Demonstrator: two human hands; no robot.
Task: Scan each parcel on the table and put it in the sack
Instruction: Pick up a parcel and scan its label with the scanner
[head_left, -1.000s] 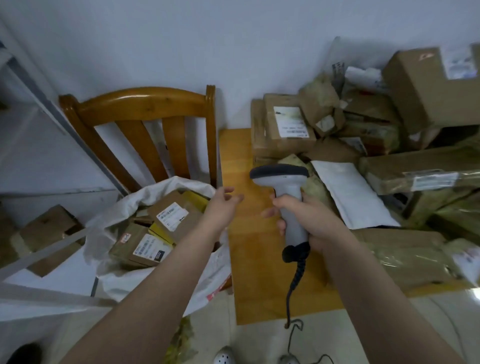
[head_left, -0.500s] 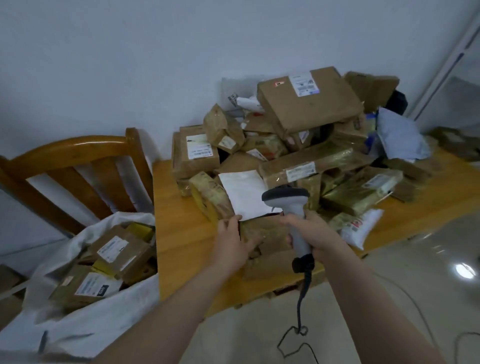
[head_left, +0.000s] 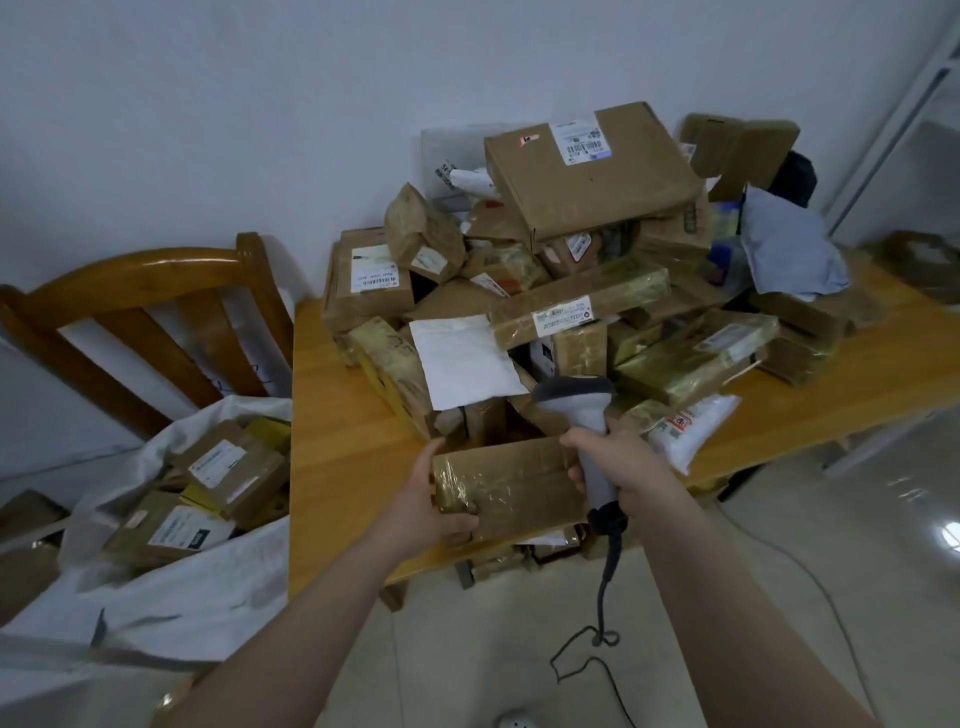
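Gripping a taped parcel with the scanner up

My left hand (head_left: 429, 506) is holding the brown parcel (head_left: 511, 486) at the table (head_left: 343, 447) edge; my right hand (head_left: 621, 465) is gripping the scanner (head_left: 584, 415) beside it.

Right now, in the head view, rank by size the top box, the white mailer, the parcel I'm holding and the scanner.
1. top box
2. held parcel and white mailer: look alike, parcel nearer the camera, so unranked
3. scanner

No text can be read. Printed labels are seen on the big box (head_left: 597, 182), the long parcel (head_left: 582, 304) and a box (head_left: 249, 480) in the sack (head_left: 156, 597), but all are blurred.
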